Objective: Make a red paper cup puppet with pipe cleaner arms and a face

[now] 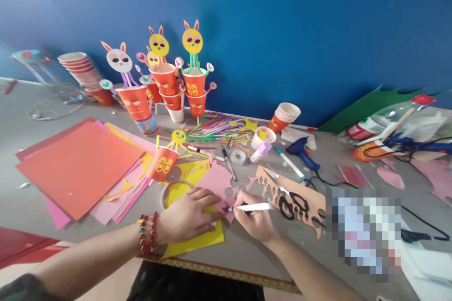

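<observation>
My right hand [257, 222] is closed around a white marker [254, 207]. The marker's tip meets a pink sheet [217, 186], where a small purple mark shows; the exact contact is partly hidden. My left hand [190, 214], fingers outstretched, lies flat over yellow paper [203, 240] and the pink sheet's edge. A tape roll [164, 197] sits by its wrist side, partly covered by the hand. To the right of my right hand, scissors with black handles [294, 204] rest on orange paper [264, 178] with scalloped cutouts.
Decorated red cups [163, 165] with rabbit-faced figures stand at the left and back. A stack of coloured sheets [79, 169] lies left. Behind are pipe cleaners [212, 129], a clear tape roll [238, 156] and a blue glue gun [302, 153] with a black cord. A plastic bottle [384, 120] lies right.
</observation>
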The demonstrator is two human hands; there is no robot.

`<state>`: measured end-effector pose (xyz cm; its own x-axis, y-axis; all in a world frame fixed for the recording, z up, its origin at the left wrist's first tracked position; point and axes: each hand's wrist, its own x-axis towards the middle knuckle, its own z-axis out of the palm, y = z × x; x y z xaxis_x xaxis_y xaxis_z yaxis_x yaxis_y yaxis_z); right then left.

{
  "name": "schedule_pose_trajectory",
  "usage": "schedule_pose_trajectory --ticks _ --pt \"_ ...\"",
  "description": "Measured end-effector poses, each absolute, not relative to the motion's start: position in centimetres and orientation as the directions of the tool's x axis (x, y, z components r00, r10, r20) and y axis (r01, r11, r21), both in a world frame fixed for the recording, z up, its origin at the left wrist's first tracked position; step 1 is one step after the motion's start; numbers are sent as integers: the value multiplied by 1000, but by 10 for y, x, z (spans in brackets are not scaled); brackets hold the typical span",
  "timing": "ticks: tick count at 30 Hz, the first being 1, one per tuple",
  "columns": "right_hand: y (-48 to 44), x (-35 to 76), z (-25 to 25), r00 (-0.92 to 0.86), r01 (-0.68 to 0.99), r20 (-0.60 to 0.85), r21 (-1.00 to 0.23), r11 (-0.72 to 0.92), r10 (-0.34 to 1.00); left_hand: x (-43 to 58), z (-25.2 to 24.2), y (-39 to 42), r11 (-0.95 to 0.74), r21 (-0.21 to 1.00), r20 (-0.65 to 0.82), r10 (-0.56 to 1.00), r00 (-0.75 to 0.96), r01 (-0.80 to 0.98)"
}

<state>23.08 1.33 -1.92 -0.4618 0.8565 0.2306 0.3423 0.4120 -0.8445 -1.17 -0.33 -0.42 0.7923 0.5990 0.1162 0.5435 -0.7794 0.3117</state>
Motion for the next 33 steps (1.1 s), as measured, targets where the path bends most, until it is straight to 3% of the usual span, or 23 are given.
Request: schedule_pose_trajectory --ticks 33 --pt "14 232 -21 -393 330 233 -867 373 890 -12 -4 -3 -784 314 139 596 791 536"
